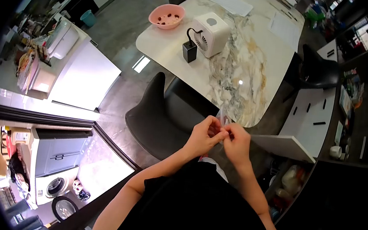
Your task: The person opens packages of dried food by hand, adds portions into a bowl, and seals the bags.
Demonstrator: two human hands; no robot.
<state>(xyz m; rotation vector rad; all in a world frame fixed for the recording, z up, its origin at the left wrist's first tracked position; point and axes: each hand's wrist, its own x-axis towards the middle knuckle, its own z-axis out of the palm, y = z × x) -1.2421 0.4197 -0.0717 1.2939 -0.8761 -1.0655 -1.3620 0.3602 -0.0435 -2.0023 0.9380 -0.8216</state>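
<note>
Close in front of my body, my left hand (203, 136) and my right hand (237, 143) meet at the fingertips. Both are closed in a pinch on a small clear plastic piece (223, 115) that pokes up between them. It looks like a thin bag or wrapper, too small to name surely; the fingers cover its lower part. Just beyond the hands is the near edge of a marble-patterned table (250, 90). A black chair (148, 116) stands to the left of my left hand.
On the table are a white fan box (215, 31), a black adapter (189, 52), a pink bowl (167, 17) and paper sheets (228, 2). An open cabinet door (285, 144) juts out at right. A washing machine (55, 186) stands at lower left.
</note>
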